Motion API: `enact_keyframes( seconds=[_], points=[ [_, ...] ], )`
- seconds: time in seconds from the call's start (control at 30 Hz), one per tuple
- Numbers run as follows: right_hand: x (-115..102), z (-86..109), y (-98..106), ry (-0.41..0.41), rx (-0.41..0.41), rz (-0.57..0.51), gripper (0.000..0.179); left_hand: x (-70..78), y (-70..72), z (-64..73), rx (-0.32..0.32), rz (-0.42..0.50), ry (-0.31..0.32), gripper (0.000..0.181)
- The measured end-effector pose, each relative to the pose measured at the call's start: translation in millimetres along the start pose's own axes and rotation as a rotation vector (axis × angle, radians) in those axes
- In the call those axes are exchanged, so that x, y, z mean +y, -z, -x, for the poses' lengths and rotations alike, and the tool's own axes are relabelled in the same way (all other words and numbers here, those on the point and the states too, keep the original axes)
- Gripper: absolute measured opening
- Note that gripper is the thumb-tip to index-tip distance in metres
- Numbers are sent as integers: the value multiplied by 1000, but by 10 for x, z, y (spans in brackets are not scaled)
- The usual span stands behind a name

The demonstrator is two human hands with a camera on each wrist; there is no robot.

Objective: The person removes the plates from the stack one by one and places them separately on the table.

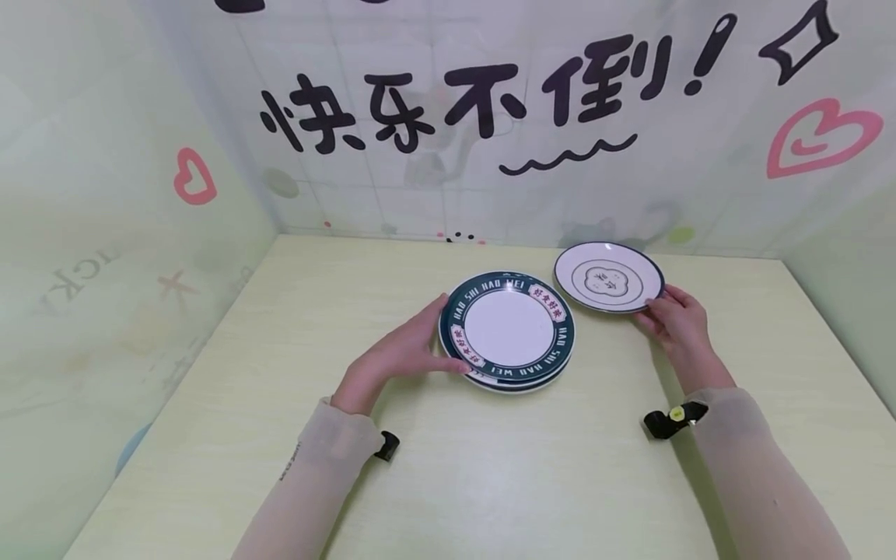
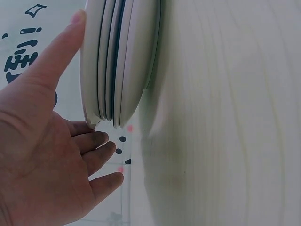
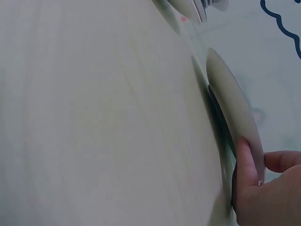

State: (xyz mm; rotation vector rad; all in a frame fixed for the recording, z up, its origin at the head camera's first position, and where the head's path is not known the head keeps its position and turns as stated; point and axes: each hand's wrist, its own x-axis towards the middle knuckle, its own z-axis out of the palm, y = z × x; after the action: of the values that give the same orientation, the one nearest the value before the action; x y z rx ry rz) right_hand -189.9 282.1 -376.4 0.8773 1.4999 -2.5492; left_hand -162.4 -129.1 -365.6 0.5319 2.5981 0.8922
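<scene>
In the head view, a stack of plates with dark green lettered rims stands near the middle of the table. My left hand is at the stack's left side, its thumb touching the top plate's rim. The left wrist view shows the other fingers spread loosely beside the plate edges. My right hand pinches the near right rim of a white plate with a thin dark edge and a printed centre. In the right wrist view, this plate's pale underside shows; whether it touches the table I cannot tell.
The pale wooden table meets a printed back wall just behind the plates. Printed side walls stand left and right. A black strap sits at the right wrist.
</scene>
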Motion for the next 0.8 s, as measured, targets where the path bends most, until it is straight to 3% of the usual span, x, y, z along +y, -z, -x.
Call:
enact_keyframes(
  seconds=[0.27,0.43,0.8],
  points=[
    [-48,-2,25,-36,-43,-50,81,-3,16,-10,8,3,-12,130],
    [-78,20,50,-37,-87,-12,81,-5,20,-10,5,1,-6,131],
    [-117,115,96,-35,-67,68,86,-10,10,-6,-7,12,-3,130]
  ],
)
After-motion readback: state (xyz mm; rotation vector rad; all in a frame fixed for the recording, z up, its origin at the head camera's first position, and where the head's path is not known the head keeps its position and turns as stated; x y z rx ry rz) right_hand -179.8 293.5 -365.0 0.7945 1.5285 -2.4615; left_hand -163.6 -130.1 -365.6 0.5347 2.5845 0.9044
